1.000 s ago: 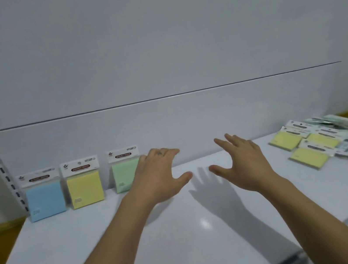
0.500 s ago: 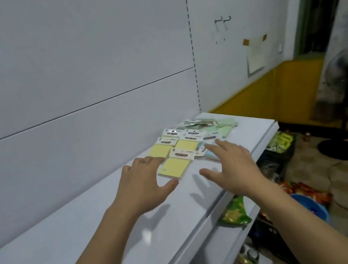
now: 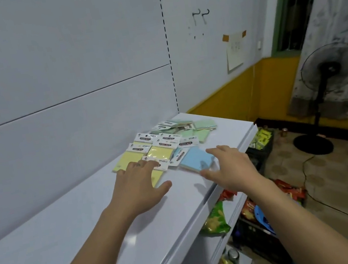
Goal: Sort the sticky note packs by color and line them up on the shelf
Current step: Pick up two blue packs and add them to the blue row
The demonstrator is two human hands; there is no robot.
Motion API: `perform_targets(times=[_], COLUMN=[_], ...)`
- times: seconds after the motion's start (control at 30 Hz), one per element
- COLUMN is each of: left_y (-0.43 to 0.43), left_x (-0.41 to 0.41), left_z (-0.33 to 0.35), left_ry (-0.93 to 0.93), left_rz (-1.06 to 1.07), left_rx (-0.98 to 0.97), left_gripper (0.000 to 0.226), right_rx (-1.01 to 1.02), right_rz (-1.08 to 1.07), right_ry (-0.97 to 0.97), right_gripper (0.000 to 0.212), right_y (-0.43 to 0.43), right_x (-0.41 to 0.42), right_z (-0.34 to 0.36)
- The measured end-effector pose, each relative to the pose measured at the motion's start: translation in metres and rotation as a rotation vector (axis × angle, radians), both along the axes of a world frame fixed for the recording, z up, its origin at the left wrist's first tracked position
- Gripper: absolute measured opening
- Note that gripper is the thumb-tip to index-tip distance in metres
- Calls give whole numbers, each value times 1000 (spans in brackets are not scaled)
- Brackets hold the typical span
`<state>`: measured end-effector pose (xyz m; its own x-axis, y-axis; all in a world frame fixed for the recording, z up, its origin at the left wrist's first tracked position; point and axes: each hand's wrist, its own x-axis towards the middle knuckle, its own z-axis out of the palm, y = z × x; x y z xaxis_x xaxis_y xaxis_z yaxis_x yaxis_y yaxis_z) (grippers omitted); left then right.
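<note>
Jumbled heap of sticky note packs at centre frame on the white shelf, left hand with grip spread, fingers over a yellow pack, right hand likewise spread at the edge of a blue pack, both holding nothing, standing fan at right.

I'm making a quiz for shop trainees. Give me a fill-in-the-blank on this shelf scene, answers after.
1. The pack at the right hand is ___.
2. The left hand partly hides a second pack coloured ___.
3. The farthest packs are ___.
4. The black appliance on the floor is a ___.

Answers: blue; yellow; green; fan.
</note>
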<state>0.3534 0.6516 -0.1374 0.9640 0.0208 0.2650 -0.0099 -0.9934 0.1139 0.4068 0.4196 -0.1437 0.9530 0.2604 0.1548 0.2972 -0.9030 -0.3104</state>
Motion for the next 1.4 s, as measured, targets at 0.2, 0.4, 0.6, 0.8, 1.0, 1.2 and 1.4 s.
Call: perform_targets(times=[0.2,0.4,0.6,0.8,1.0,1.2,1.4], left_y=[4,11,14,3,-37,-83,-107], left_x=[27,45,53,79,110,125,124], left_z=[-10,-16,-15,-10,-12,-24,-40], left_ry=[-11,-51,-50,-53,-67,-67,-13], left_rz=[-50,-100,-115,-88,1,113,271], left_rx=[-43,-81,-112,-63,10,73,99], left_gripper=[64,63,60,58,53,43,58], right_rx=[-72,-143,-119,-123,85,212,361], right_rz=[-47,-94,-81,42,62,91,171], right_ry=[86,138,201,118,-33,-89,-38], right_gripper=[80,82,92,94,91,98,89], right_y=[21,37,34,23,-31,-46,-32], right_x=[24,41,52,75,131,194,213], right_z=[-3,1,2,3,11,-6,-37])
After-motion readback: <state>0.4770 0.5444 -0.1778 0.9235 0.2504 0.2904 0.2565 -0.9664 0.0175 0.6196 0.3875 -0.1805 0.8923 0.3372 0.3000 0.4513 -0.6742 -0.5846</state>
